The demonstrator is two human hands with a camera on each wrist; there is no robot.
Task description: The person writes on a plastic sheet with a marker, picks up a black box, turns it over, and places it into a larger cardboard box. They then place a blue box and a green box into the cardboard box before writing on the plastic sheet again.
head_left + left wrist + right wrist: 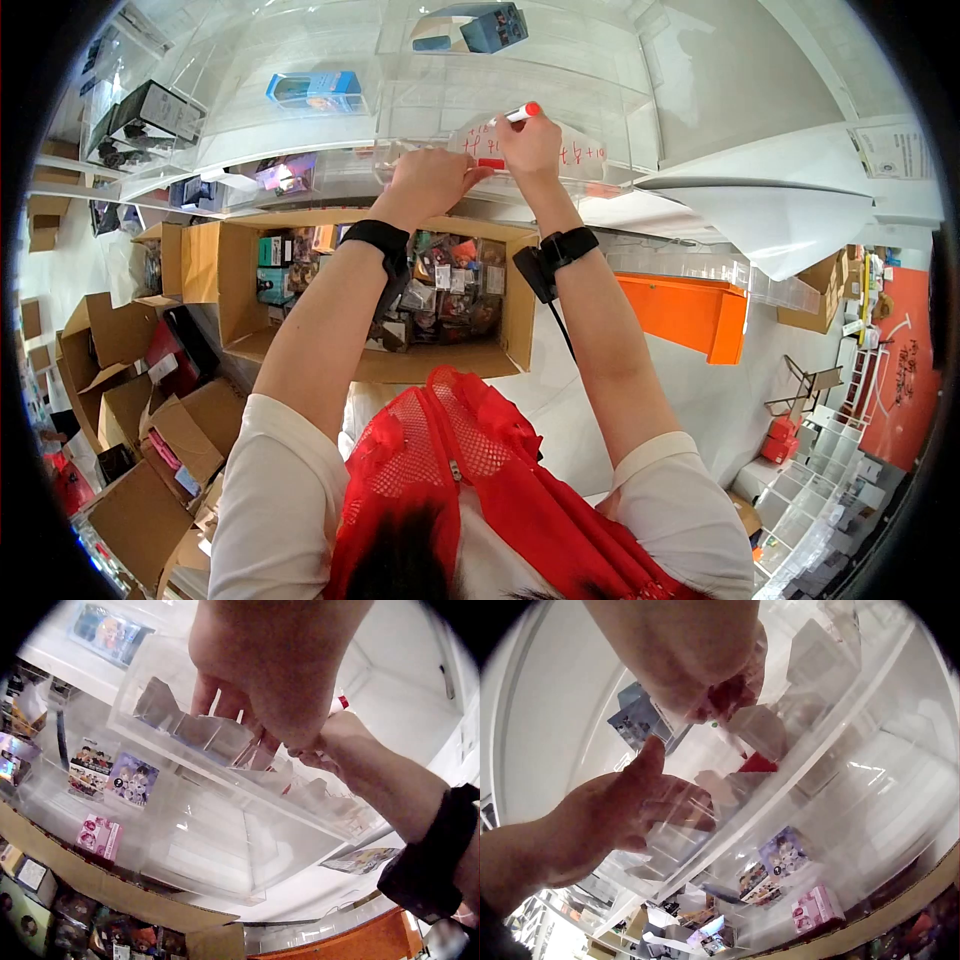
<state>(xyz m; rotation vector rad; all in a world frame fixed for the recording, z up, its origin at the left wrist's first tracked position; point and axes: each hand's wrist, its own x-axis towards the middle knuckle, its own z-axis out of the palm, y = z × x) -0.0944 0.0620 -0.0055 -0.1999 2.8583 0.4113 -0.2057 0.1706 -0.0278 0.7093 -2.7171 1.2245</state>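
My right hand (pixel 530 147) grips a white marker with a red end (pixel 522 112), held over a clear acrylic tray along the shelf's front. Pale translucent pieces in the tray carry red handwriting (pixel 585 152). Close by on the left, my left hand (pixel 428 182) touches the tray area, its thumb near a small red object (pixel 490 163), whose kind I cannot tell. In the right wrist view, the left hand (pixel 622 806) has fairly straight fingers behind clear plastic, thumb apart. The right hand (pixel 727 694) hides most of the marker there.
Below the shelf stands an open cardboard box (pixel 235 300) of small packaged goods. An orange bin (pixel 680 310) is to its right. A blue box (pixel 315 90) and a dark blue one (pixel 495 28) sit on the shelf. More cartons (pixel 140 520) lie at lower left.
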